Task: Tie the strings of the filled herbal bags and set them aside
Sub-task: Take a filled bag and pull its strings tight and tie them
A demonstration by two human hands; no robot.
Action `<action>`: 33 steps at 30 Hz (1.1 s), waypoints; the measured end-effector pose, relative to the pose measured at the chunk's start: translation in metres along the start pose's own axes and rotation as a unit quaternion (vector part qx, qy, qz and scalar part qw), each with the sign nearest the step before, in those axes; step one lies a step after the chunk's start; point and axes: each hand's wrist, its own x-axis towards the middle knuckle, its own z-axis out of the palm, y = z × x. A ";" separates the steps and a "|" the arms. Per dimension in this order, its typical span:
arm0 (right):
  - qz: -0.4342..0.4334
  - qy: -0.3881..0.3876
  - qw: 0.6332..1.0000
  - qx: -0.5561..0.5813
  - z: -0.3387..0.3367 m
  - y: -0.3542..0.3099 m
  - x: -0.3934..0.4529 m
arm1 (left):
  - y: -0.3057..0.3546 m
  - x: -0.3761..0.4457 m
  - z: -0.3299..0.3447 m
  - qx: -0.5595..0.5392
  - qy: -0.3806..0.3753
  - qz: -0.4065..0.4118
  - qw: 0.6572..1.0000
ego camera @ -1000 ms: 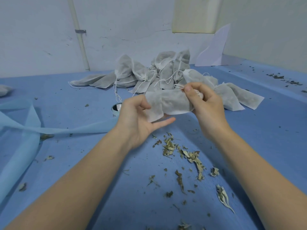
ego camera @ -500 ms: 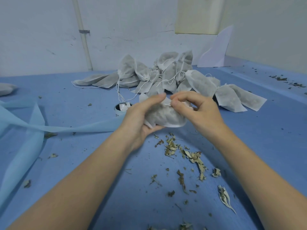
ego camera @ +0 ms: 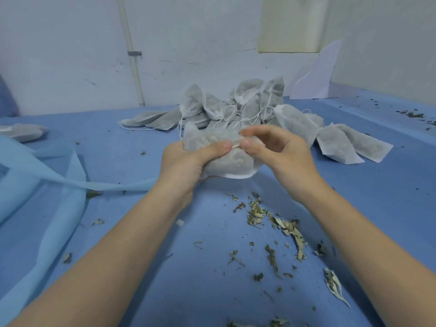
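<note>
A filled white mesh herbal bag (ego camera: 226, 161) is held above the blue table in front of me. My left hand (ego camera: 186, 164) grips it from the left, thumb across its top. My right hand (ego camera: 278, 154) pinches at the bag's gathered top, thumb tip meeting my left thumb; the string itself is hidden between the fingers. Behind them lies a pile of filled bags (ego camera: 238, 107) with loose white strings.
More filled bags (ego camera: 339, 142) lie flat to the right of the pile. Dried herb scraps (ego camera: 278, 227) are scattered on the blue table cover (ego camera: 118, 142). A light blue fabric strip (ego camera: 54, 180) lies at the left. The wall and a white pipe (ego camera: 132, 55) stand behind.
The bag went from stretched flat between my hands to bunched up in my left hand. My right hand moved from the bag's right end to its top, beside my left thumb.
</note>
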 end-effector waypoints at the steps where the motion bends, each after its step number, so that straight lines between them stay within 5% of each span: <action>1: 0.018 -0.006 0.998 0.056 0.004 -0.002 0.003 | 0.002 0.001 -0.005 0.002 0.027 0.018 0.999; 4: 0.078 -0.008 0.988 0.133 0.014 0.000 0.012 | 0.010 0.004 -0.021 -0.006 0.109 0.064 0.992; 8: 0.136 -0.091 0.971 -0.175 0.026 0.022 0.020 | 0.018 0.011 -0.038 -0.043 0.186 0.081 0.978; 12: 0.105 -0.169 0.937 -0.288 0.042 0.039 0.029 | 0.021 0.019 -0.041 -0.064 0.232 0.077 0.967; 23: 0.048 -0.218 0.934 -0.277 0.073 0.041 0.048 | 0.008 0.035 -0.045 -0.031 0.263 0.063 0.962; 33: 0.100 -0.147 0.951 -0.252 0.071 0.034 0.026 | -0.010 0.032 -0.037 0.210 0.313 0.138 0.916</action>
